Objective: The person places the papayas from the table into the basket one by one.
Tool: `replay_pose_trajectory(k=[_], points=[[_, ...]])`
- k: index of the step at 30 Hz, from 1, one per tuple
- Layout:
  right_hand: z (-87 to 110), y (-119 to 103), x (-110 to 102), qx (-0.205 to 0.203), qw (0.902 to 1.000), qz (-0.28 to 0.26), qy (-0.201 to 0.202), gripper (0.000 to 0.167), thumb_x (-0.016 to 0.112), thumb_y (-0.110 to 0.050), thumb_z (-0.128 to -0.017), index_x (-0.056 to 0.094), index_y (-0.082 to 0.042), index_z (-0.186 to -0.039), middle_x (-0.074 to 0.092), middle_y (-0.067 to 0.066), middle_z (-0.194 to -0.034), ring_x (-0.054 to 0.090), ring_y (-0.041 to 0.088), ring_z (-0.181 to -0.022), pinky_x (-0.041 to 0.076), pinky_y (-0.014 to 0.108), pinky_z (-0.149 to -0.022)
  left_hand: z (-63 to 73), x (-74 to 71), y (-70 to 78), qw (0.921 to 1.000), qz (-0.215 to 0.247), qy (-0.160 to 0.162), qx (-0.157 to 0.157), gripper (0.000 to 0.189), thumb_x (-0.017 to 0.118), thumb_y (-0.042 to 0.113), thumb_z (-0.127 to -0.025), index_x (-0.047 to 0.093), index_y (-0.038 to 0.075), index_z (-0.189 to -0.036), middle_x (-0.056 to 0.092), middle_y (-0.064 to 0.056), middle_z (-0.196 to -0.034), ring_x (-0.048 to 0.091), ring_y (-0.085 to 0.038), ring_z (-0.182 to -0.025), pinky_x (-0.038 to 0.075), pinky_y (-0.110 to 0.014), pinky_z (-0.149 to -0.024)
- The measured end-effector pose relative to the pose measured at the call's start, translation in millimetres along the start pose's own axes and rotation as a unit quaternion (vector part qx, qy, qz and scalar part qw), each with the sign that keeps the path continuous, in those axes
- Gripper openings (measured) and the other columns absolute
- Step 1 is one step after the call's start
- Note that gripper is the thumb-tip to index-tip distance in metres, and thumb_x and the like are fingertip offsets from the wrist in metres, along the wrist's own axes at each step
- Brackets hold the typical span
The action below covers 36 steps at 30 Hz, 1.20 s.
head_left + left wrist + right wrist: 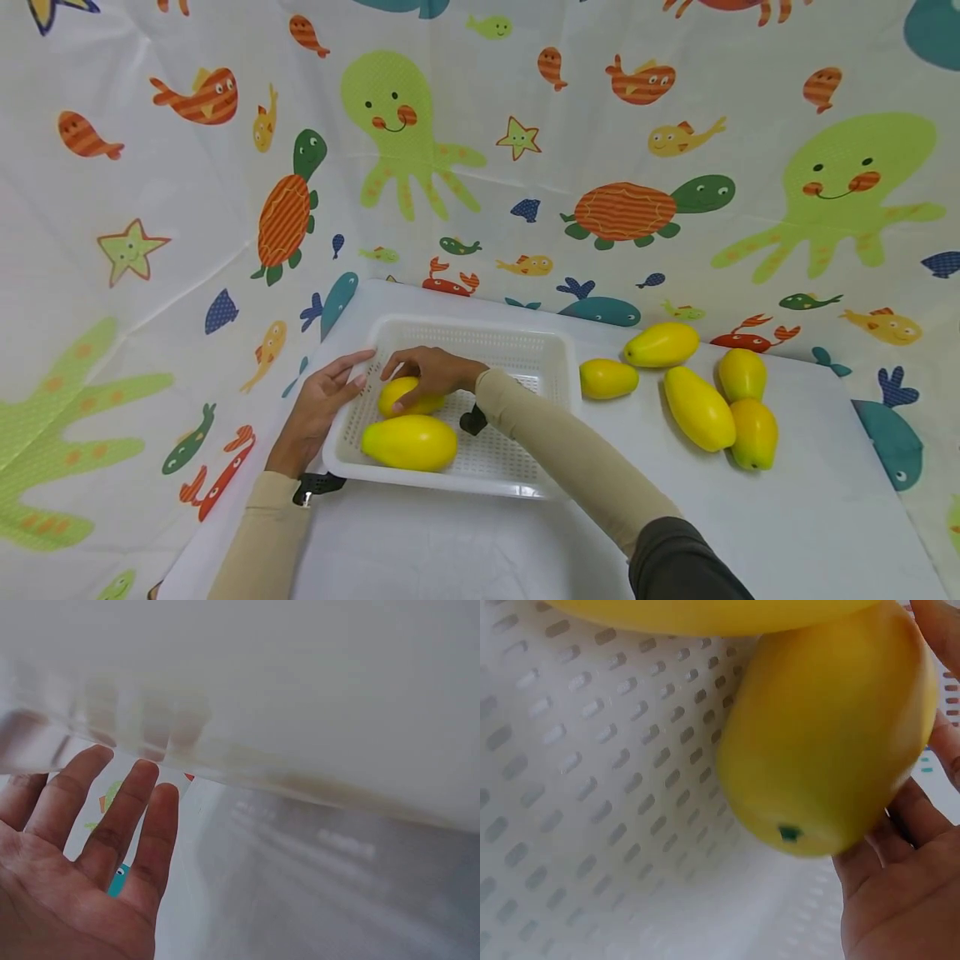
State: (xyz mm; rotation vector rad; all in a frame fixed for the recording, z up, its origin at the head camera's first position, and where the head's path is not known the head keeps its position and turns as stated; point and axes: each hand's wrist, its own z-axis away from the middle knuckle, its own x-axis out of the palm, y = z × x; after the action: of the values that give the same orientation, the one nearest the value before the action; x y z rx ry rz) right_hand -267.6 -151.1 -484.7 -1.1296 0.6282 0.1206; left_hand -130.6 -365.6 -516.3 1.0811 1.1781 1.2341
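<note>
A white perforated plastic basket (510,479) stands on the table. Inside it, my right hand (438,371) grips a small yellow papaya (405,396) from above, thumb on the near side. In the right wrist view, the fingers curve around one side of this papaya (825,742), and a dark green spot marks its end. A larger yellow papaya (411,442) with a greenish tip lies nearer in the basket, right beside it. My left hand (318,408) is at the basket's left rim. Its fingers (154,840) extend nearly straight in the left wrist view, fingertips at the basket's outer wall.
Right of the basket, several more papayas lie on the white table (825,500): a small papaya (608,379) close to the basket wall, a large papaya (699,408) and others beyond. A curtain (465,100) printed with sea animals hangs behind and at the left.
</note>
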Motion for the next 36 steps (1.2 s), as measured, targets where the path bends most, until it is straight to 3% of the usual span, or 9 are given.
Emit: replay_pose_trajectory(k=[6,14,21,29,36], points=[[8.5,-2,-9,0.0,0.9998,0.009,0.018,0.053,0.088,-0.038,-0.089,0.065,-0.025,-0.134,0.067,0.0,-0.146,0.063,0.018,-0.132,0.05,0.04,-0.12,1.2,0.9,1.2,1.0,0.005,-0.002,-0.001,0.057,0.061,0.033,-0.109,0.043,0.025,-0.163,0.042,-0.006,-0.171,0.068,-0.021,-0.132,0.061,-0.047,-0.099],[31.2,-2,-32,-0.042,0.9987,-0.004,0.028,0.056,0.087,-0.031,-0.091,0.064,-0.016,-0.14,0.064,0.01,-0.15,0.054,0.037,-0.143,0.042,0.048,-0.126,2.1,1.0,2.5,0.9998,0.017,-0.011,0.005,0.056,0.059,0.031,-0.11,0.043,0.025,-0.163,0.039,-0.007,-0.172,0.062,-0.031,-0.14,0.06,-0.044,-0.101],[57.8,3,-55,-0.051,0.9969,-0.024,0.055,0.051,0.088,-0.031,-0.09,0.066,-0.027,-0.135,0.065,0.003,-0.149,0.052,0.034,-0.147,0.039,0.044,-0.128,1.2,1.8,1.9,0.9996,0.017,-0.014,0.015,0.055,0.059,0.03,-0.11,0.043,0.024,-0.163,0.04,-0.006,-0.172,0.058,-0.038,-0.143,0.06,-0.044,-0.101],[87.5,9,-82,-0.074,0.9912,-0.038,0.103,0.059,0.087,-0.026,-0.09,0.063,-0.013,-0.142,0.06,0.012,-0.153,0.053,0.033,-0.147,0.039,0.049,-0.128,2.1,1.6,1.8,0.9996,0.012,-0.016,0.019,0.055,0.058,0.029,-0.111,0.042,0.024,-0.164,0.04,-0.005,-0.172,0.061,-0.034,-0.141,0.059,-0.044,-0.101],[112.1,18,-102,-0.075,0.9848,-0.049,0.149,0.051,0.087,-0.023,-0.09,0.067,-0.021,-0.136,0.063,0.003,-0.147,0.054,0.034,-0.145,0.041,0.048,-0.127,3.1,2.6,3.2,0.9998,0.011,-0.01,0.013,0.054,0.058,0.028,-0.111,0.043,0.025,-0.163,0.041,-0.006,-0.171,0.062,-0.032,-0.14,0.06,-0.044,-0.101]])
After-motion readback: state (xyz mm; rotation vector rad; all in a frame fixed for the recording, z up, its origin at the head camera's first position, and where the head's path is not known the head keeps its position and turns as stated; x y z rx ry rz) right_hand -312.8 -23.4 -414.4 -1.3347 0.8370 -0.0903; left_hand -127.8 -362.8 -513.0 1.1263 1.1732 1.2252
